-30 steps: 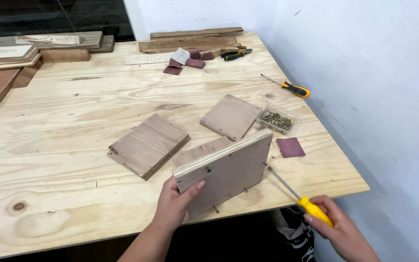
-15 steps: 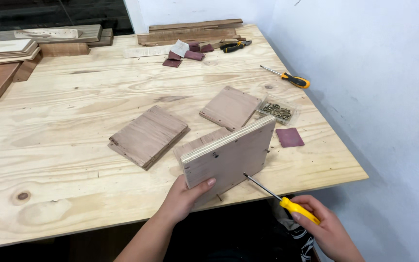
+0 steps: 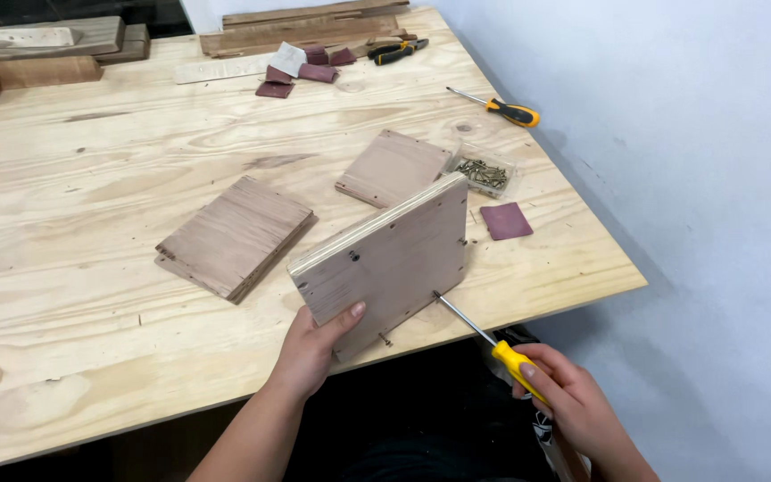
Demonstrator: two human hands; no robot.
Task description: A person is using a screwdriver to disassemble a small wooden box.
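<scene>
Head view: a flat brown plywood stack (image 3: 236,236) lies on the pale wooden counter (image 3: 91,295). Left hand (image 3: 310,350) grips the upright rectangular plywood panel (image 3: 385,259) at its lower edge, thumb on its face. Right hand (image 3: 573,406) is closed around the yellow-handled screwdriver (image 3: 493,344), whose tip meets the panel's lower right face.

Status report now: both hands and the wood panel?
Left hand grips upright plywood panel. Right hand holds yellow screwdriver, tip at panel's lower edge. Nothing blocking.
</scene>
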